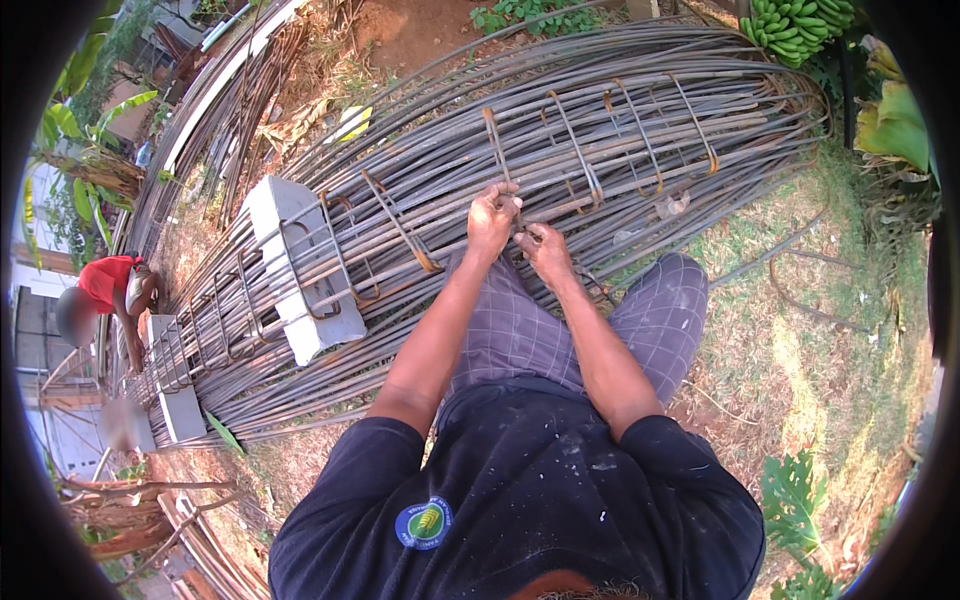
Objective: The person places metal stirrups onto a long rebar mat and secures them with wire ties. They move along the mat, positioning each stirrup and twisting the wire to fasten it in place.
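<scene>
My left hand (492,222) is closed, fingers curled at the near end of a rusty stirrup (497,143) bent round the long steel bars. Just to its right, my right hand (546,250) is closed too, thumb and fingers pinched together. Between the two hands is something small and dark, too small to name. Under and beyond them runs a thick bundle of rebar (640,95). More bent stirrups, such as one nearby (575,150), stand along the bars to the right and left.
A pale concrete block (303,275) props the bars at left, with another block (177,378) farther off. A person in a red shirt (105,283) bends over the far left end. Green bananas (797,25) hang at the upper right. Dry grass (760,330) lies at right.
</scene>
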A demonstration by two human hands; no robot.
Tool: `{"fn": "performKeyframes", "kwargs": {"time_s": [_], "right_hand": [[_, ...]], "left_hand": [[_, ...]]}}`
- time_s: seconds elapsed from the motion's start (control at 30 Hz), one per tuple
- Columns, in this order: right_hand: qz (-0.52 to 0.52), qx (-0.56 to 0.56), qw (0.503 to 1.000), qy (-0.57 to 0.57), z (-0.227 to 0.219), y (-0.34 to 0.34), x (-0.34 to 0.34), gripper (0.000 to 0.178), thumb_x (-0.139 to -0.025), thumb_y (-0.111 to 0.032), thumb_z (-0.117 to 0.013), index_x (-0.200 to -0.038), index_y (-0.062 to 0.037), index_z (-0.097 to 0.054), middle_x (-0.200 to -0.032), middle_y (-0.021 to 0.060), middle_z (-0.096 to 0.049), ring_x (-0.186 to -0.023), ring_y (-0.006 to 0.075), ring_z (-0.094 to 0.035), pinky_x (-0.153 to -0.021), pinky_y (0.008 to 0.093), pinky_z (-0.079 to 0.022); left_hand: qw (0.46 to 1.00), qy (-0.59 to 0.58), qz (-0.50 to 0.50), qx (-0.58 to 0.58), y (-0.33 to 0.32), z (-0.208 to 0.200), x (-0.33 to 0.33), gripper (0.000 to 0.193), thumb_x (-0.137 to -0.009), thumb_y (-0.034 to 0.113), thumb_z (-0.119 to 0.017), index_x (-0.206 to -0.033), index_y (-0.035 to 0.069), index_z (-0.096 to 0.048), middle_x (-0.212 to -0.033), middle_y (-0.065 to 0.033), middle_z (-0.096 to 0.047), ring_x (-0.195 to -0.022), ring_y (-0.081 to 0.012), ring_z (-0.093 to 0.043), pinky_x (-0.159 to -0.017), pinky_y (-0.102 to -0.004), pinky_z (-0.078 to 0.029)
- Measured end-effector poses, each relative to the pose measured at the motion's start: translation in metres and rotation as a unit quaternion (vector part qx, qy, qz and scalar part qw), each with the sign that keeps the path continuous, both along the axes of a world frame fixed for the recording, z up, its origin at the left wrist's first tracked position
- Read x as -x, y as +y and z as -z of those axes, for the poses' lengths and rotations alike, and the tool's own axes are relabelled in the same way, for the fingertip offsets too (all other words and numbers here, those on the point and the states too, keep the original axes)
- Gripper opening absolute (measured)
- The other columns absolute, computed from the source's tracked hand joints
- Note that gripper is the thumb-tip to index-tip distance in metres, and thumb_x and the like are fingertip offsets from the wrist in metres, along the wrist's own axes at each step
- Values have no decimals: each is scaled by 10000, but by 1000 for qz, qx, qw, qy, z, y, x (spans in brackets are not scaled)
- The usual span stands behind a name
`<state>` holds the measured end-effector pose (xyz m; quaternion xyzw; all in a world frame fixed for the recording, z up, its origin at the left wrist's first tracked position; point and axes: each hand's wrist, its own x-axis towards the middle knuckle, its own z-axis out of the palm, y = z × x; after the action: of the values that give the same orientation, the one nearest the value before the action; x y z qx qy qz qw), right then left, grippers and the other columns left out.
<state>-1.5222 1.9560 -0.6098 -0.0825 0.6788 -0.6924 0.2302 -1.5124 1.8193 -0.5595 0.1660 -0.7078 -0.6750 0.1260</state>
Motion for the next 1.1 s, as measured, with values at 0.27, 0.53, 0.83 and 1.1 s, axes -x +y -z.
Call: {"fn": "performKeyframes", "kwargs": {"time_s": [0.27,0.53,0.83,1.1], "right_hand": [[4,-34,998,60,18,7,9,320,-857,-180,-749,-1087,31,-682,-956,100,-686,-710,133,-626,-611,285,-491],[15,-17,997,68,-3,-1,-1,241,-909,-238,-670,-925,1,-698,-713,86,-630,-633,127,-565,-596,326,-462],[9,-66,981,183,8,0,1,280,-911,-267,-630,-1021,-15,-681,-972,222,-681,-965,394,-650,-830,437,-494],[-55,-152,967,196,-3,3,0,329,-948,-272,-573,-1158,-27,-642,-1173,214,-616,-1129,396,-566,-957,449,-449]], "left_hand": [[911,6,81,405,7,-20,-13,265,-878,122,-632,-1129,119,-719,-1166,-169,-618,-1062,-308,-606,-894,-431,-496],[825,42,120,551,10,-49,-29,216,-843,254,-685,-984,97,-730,-1055,-74,-676,-1000,-276,-627,-888,-433,-444],[778,91,124,609,21,-50,-15,148,-876,260,-654,-874,119,-700,-855,-29,-689,-831,-249,-623,-770,-419,-441],[771,94,167,607,5,-45,-14,188,-905,223,-631,-790,84,-577,-754,-71,-611,-795,-285,-597,-741,-421,-454]]}}
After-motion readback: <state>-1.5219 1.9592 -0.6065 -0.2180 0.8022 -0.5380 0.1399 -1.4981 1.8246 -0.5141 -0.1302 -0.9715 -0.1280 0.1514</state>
